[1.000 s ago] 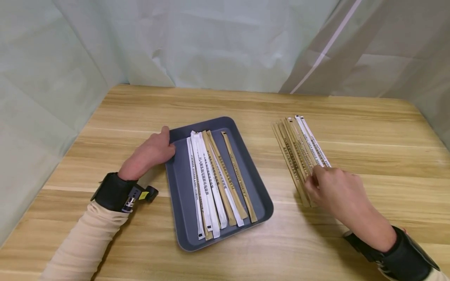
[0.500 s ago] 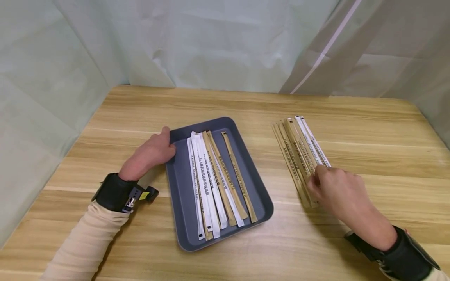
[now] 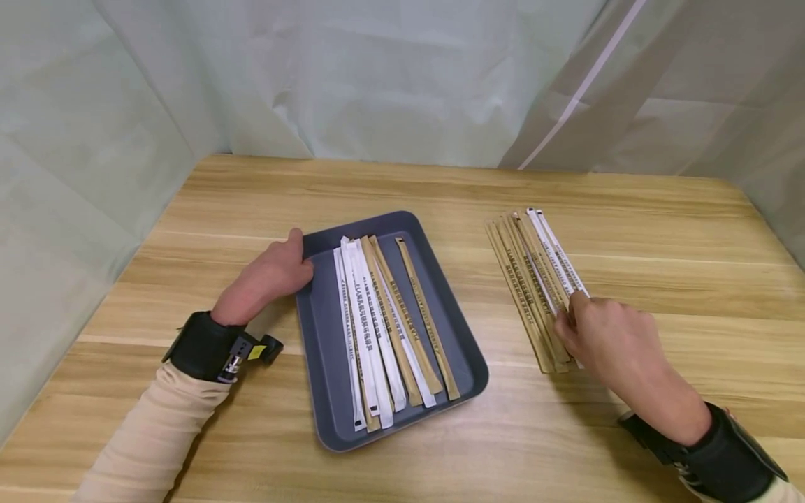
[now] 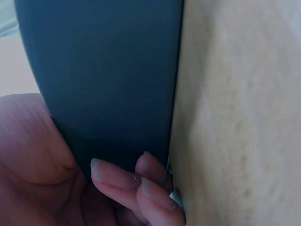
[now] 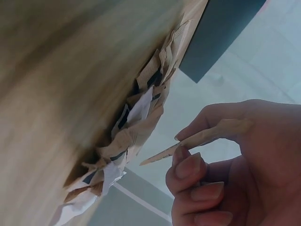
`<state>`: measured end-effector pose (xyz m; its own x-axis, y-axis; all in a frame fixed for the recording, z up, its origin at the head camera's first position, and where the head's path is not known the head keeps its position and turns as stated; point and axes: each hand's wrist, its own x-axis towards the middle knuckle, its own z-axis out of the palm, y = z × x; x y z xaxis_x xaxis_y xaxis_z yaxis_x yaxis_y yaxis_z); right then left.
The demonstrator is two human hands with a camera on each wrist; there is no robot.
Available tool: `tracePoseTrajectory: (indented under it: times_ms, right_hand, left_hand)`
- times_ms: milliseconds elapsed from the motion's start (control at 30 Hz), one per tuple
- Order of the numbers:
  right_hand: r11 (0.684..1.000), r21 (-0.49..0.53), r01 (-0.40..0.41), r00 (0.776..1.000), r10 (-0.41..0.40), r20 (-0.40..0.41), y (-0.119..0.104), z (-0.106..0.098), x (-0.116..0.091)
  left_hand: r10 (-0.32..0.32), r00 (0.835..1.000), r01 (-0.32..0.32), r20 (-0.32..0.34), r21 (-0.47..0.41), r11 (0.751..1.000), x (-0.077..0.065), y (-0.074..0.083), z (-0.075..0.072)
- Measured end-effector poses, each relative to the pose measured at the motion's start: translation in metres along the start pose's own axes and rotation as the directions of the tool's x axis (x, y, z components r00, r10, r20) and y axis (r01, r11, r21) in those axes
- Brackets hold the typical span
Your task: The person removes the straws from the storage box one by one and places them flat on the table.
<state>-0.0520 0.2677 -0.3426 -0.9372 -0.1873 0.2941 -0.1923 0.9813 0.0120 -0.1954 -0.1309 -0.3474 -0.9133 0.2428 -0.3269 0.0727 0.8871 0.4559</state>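
My left hand point(image 3: 270, 269) grips the far left corner of a dark grey tray point(image 3: 309, 349); in the left wrist view its fingertips point(image 4: 117, 176) press the tray's outer wall point(image 4: 108, 84). Inside the tray lie several paper-wrapped straws, white point(image 3: 363, 318) and brown point(image 3: 429, 321). To the right, a flat row of more wrapped straws point(image 3: 517, 279) rests on the table. My right hand point(image 3: 613, 339) is over the near end of that row. In the right wrist view it pinches a brown wrapped straw point(image 5: 162, 154) between thumb and index finger, just off the loose ends of the row point(image 5: 136, 117).
The wooden table point(image 3: 402, 185) has pale cloth sheeting point(image 3: 402, 84) hanging behind it and along its sides. A black strap with a small camera point(image 3: 270, 347) is on the left wrist, and the tray lies left of the straw row.
My right hand has shifted slightly right. Straws in the row have moved about, with a white one now showing between the brown ones. The left hand and tray stay almost still.
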Motion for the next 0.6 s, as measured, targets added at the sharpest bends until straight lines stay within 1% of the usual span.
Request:
tracePoseTrajectory:
  times_ms: [200, 367, 600]
  right_hand:
    - [1.000, -0.003, -0.006, 1.000, 0.006, -0.001, 0.0011, 0.0000, -0.0002]
    - [1.000, 0.001, -0.028, 0.999, 0.028, 0.025, 0.0027, -0.0006, 0.0001]
    - [1.000, -0.006, -0.028, 0.999, 0.028, 0.027, 0.0043, 0.0003, -0.0004]
  left_hand:
    - [-0.001, 1.000, 0.001, -0.001, -0.004, 1.000, -0.0001, 0.0008, -0.0001]
    - [0.008, 1.000, -0.008, -0.002, 0.008, 1.000, -0.0003, 0.0004, -0.0004]
    - [0.007, 1.000, -0.007, -0.002, 0.002, 1.000, -0.0003, -0.0001, 0.0002]
